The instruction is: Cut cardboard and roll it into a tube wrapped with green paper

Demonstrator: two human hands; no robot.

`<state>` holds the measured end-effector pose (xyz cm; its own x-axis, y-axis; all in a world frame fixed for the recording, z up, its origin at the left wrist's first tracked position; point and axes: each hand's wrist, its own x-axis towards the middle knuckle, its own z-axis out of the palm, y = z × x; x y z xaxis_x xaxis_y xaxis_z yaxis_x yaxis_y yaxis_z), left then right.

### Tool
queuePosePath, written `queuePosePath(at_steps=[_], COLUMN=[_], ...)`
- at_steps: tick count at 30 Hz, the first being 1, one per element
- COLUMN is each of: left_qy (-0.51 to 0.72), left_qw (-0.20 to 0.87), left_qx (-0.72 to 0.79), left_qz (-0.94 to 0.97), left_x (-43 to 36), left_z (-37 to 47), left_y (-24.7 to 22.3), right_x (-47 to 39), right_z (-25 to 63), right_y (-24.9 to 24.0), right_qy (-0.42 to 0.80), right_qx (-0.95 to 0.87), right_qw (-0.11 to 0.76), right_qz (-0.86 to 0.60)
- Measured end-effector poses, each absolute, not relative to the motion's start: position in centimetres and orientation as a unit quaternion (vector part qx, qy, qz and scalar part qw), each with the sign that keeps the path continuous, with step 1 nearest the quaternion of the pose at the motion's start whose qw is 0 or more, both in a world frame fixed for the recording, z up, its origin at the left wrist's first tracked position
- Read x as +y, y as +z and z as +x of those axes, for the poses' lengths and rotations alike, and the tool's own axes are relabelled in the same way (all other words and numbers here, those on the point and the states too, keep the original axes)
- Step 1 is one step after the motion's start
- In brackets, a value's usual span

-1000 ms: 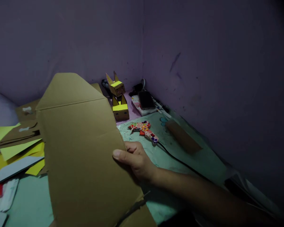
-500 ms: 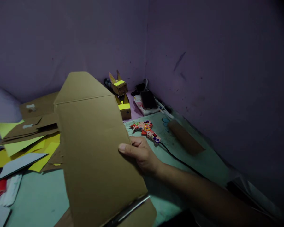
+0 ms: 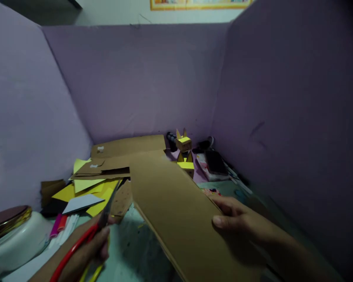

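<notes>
we have the cardboard sheet (image 3: 176, 211) pinched at its right edge in our right hand (image 3: 238, 217), thumb on top, and it slopes away ahead of us; half a second ago it stood more upright, reaching higher against the wall. our left hand (image 3: 94, 248), out of view then, now shows wrapped around the scissors (image 3: 90, 236), blades pointing away. left of that grip sits a white pot (image 3: 26, 235) under a dark lid (image 3: 8, 216), its contents hidden. beyond the same hand spread yellow papers (image 3: 65, 193) and flat cardboard pieces (image 3: 141, 143). past the right hand, the sheet and fingers block most of the glue gun (image 3: 212, 192), fully visible before; farther on are two eared cardboard boxes (image 3: 184, 145) and a dark phone (image 3: 216, 162) on a patterned packet (image 3: 202, 164).
</notes>
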<state>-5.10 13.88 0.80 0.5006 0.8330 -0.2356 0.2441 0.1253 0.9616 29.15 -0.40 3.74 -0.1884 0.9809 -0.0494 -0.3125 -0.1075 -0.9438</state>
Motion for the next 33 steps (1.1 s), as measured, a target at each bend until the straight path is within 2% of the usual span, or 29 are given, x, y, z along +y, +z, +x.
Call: queuePosePath(at_steps=[4, 8, 13, 15, 18, 22, 28, 33], left_qy=[0.342, 0.413, 0.439, 0.457, 0.47, 0.456, 0.333, 0.315], left_qw=[0.698, 0.707, 0.692, 0.675, 0.638, 0.572, 0.384, 0.393], left_qx=[0.355, 0.315, 0.346, 0.361, 0.39, 0.429, 0.355, 0.361], left_qz=[0.519, 0.481, 0.458, 0.453, 0.469, 0.53, 0.785, 0.785], left_x=[14.6, 14.4, 13.6, 13.5, 14.0, 15.0, 14.2, 12.7], left_z=[-1.8, 1.0, 2.4, 2.4, 1.8, -0.2, -2.0, -2.2], left_y=[3.4, 3.2, 1.6, 1.5, 1.5, 1.9, 2.4, 2.5], right_x=[-1.0, -1.6, -0.4, 0.6, 2.0, 3.0, 2.7, 1.7], right_z=[28.8, 28.5, 27.8, 26.7, 25.3, 25.6, 28.0, 28.4], right_y=[3.4, 2.9, 3.2, 3.4, 3.5, 3.4, 2.8, 2.6], right_qy=[0.686, 0.69, 0.512, 0.435, 0.383, 0.271, 0.079, 0.019], right_qx=[-0.398, -0.366, -0.52, -0.561, -0.573, -0.57, -0.507, -0.503], right_qw=[0.467, 0.436, 0.31, 0.287, 0.303, 0.379, 0.478, 0.499], right_qz=[-0.39, -0.447, -0.61, -0.643, -0.658, -0.677, -0.713, -0.705])
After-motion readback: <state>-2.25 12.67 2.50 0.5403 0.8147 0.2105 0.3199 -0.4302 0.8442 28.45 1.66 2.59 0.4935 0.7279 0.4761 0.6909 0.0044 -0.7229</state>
